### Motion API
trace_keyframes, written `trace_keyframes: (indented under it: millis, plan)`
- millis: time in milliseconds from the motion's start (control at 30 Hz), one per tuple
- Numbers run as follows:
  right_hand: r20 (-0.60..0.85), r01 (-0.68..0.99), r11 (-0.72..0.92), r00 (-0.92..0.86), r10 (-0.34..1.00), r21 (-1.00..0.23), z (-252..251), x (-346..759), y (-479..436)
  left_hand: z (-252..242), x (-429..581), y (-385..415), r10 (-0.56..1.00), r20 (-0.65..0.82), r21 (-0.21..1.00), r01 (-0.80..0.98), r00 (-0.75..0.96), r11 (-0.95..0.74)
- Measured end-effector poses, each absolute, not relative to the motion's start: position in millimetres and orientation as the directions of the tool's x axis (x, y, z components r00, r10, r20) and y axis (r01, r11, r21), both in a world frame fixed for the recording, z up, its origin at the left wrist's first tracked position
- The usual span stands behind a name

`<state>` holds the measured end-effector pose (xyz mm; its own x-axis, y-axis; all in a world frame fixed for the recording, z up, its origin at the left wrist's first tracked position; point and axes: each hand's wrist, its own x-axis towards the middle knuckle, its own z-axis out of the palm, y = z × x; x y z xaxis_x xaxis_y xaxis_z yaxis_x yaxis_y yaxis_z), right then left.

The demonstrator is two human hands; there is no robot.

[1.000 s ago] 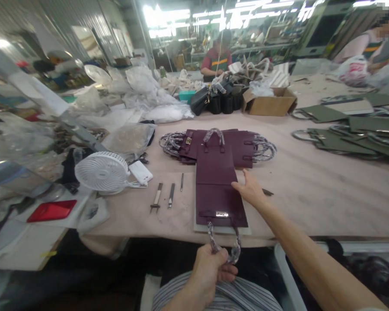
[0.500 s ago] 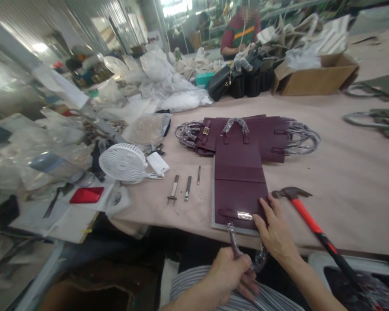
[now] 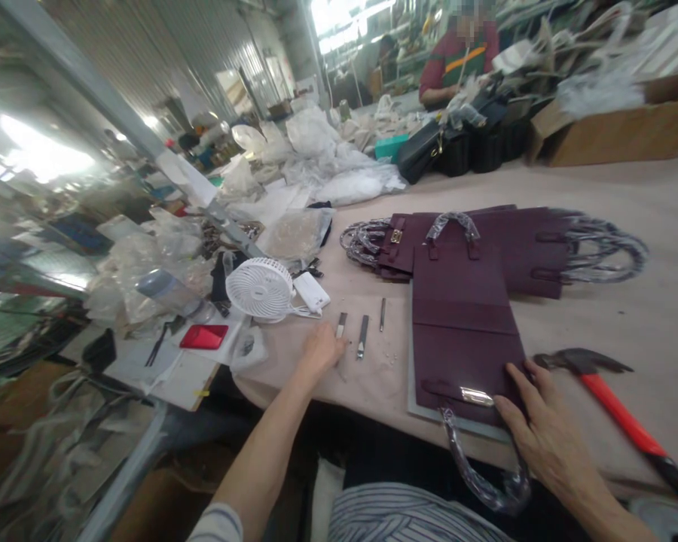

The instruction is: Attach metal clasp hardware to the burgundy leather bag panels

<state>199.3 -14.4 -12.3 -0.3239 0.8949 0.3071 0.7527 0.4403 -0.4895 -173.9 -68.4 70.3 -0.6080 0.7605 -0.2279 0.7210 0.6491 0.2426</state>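
Note:
My left hand (image 3: 321,351) is at a slim two-pronged metal tool (image 3: 342,322) on the table, its fingers closed over the tool's lower part, which they hide. To its right lie a flat metal tool (image 3: 362,339) and a thin metal rod (image 3: 383,315). My right hand (image 3: 548,421) rests with spread fingers on the lower right edge of a dark purple leather bag piece (image 3: 457,293), beside its shiny metal plate (image 3: 477,397). A plastic-wrapped handle (image 3: 474,482) hangs from the piece over the table edge. A grey board (image 3: 411,361) shows under the leather.
A claw hammer (image 3: 604,391) with a red and black handle lies right of my right hand. Purple bag pieces (image 3: 525,241) are stacked behind. A white fan (image 3: 260,288), white power bank (image 3: 312,292) and red phone (image 3: 204,336) are left. A co-worker (image 3: 457,60) sits beyond.
My left hand has let go of the wrapped handle and moved left to the two-pronged tool. The handle now hangs loose. My right hand stays on the leather; the view has turned left.

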Motion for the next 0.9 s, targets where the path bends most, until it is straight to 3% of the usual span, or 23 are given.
trace_keyframes:
  millis: [200, 367, 467, 567, 667, 900]
  plan:
    - [0.290, 0.762, 0.450, -0.349, 0.891, -0.466, -7, 199, -18, 62, -201, -35, 0.731, -0.405, 0.250, 0.702, -0.549, 0.666]
    - [0.298, 0.851, 0.437, -0.353, 0.887, -0.290, 25, 192, -27, 65, -208, -50, 0.774, -0.390, 0.434, 0.642, -0.498, 0.632]
    - [0.300, 0.815, 0.531, -0.459, 0.836, -0.232, 43, 179, -32, 63, -195, -70, 0.817, -0.307, 0.697, 0.468, -0.489, 0.543]
    - [0.233, 0.732, 0.649, -0.607, 0.760, -0.207, 42, 164, -32, 52, -161, -86, 0.830, -0.158, 0.960, 0.114, -0.535, 0.256]
    - [0.185, 0.714, 0.678, -0.653, 0.735, -0.176, 30, 156, -30, 41, -115, -97, 0.834, -0.040, 0.998, 0.010, -0.551, 0.054]
    - [0.152, 0.721, 0.670, -0.653, 0.742, -0.178, 21, 158, -28, 26, -48, -112, 0.897, 0.160, 0.987, 0.073, -0.411, -0.143]
